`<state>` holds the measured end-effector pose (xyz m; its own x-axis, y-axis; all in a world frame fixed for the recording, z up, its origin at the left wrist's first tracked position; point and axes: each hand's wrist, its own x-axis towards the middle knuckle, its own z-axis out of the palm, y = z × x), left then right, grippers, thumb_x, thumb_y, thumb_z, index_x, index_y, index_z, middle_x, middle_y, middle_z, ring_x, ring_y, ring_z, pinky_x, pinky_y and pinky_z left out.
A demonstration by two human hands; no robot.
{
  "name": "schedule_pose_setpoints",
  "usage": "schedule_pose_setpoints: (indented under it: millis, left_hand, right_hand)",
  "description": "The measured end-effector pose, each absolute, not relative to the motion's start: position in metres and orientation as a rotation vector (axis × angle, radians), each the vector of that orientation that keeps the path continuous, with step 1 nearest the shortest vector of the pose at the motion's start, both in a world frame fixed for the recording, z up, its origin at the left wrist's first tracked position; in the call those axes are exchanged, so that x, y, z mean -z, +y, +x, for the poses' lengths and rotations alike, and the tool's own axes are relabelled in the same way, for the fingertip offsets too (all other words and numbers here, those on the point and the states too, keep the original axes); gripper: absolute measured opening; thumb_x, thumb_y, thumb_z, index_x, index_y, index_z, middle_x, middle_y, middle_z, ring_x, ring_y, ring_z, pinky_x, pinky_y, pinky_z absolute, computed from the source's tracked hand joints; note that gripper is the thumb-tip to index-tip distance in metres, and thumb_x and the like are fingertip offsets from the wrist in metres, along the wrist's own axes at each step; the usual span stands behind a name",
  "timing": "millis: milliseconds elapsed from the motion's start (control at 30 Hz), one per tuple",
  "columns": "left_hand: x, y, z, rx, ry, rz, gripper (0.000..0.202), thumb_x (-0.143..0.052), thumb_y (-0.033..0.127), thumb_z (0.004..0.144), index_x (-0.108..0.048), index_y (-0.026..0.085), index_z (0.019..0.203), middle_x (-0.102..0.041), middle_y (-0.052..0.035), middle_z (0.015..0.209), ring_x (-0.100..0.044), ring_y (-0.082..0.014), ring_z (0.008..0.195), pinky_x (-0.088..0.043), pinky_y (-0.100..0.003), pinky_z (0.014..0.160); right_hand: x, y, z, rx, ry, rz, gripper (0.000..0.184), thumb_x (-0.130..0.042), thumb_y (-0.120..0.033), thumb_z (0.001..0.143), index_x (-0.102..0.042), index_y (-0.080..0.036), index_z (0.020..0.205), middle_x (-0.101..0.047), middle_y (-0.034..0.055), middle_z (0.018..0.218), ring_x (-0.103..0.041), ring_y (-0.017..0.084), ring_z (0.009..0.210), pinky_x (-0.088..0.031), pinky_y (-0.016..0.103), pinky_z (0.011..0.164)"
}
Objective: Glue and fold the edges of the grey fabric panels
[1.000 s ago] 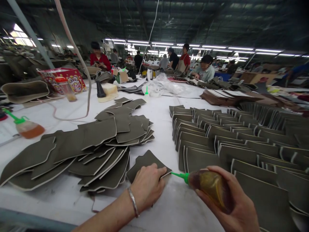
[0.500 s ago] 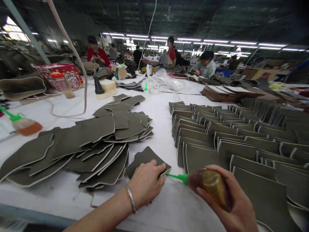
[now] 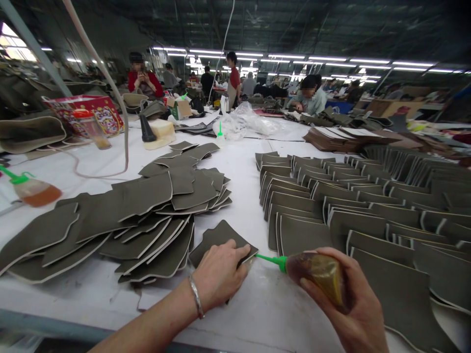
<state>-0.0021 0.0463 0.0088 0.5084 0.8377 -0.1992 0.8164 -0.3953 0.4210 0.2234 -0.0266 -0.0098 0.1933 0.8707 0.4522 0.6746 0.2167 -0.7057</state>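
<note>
My left hand, a metal bangle on its wrist, is closed on a dark olive-grey cut piece with a pale edge, lying on the white table. Its index finger lies along the top near the right corner; the thumb is mostly hidden. My right hand is wrapped round a squeeze bottle of amber-brown liquid, held on its side. The bottle's green nozzle points left, its tip at the piece's right corner. Left of my hands is a loose heap of similar pieces.
Overlapping rows of olive pieces cover the right side. Another green-nozzled bottle stands at the left. Farther back are a hanging hose, a yellowish block, clear plastic and a brown stack. Several people work beyond.
The view has shifted slightly. The nozzle tip has moved a little up along the piece's right edge to its corner. Both hands keep their hold. A distant standing person has turned.
</note>
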Motion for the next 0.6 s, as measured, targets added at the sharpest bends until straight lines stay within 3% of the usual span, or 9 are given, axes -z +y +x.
schedule_pose_setpoints:
  millis: [267, 600]
  left_hand:
    - [-0.0081, 0.0456, -0.0028, -0.073, 1.36, 2.267, 0.044, -0.038, 0.027, 0.089, -0.06, 0.032, 0.127, -0.065, -0.0063, 0.096, -0.067, -0.0289, 0.09, -0.05, -0.042, 0.078]
    - [-0.0074, 0.0476, -0.0038, -0.095, 1.348, 2.263, 0.046, -0.039, 0.027, 0.087, -0.06, 0.031, 0.128, -0.065, -0.0067, 0.095, -0.066, -0.0287, 0.089, -0.05, -0.041, 0.078]
  right_hand:
    - [0.0119, -0.0308, 0.2221, -0.432, -1.462, -1.511, 0.039, -0.069, -0.045, 0.084, -0.054, -0.03, 0.116, -0.058, -0.0008, 0.112, -0.057, 0.021, 0.098, -0.041, 0.027, 0.088]
    - [0.011, -0.0333, 0.2182, -0.36, -1.524, -1.46, 0.036, -0.068, -0.041, 0.085, -0.055, -0.028, 0.116, -0.06, 0.0017, 0.113, -0.058, 0.024, 0.101, -0.042, 0.03, 0.089]
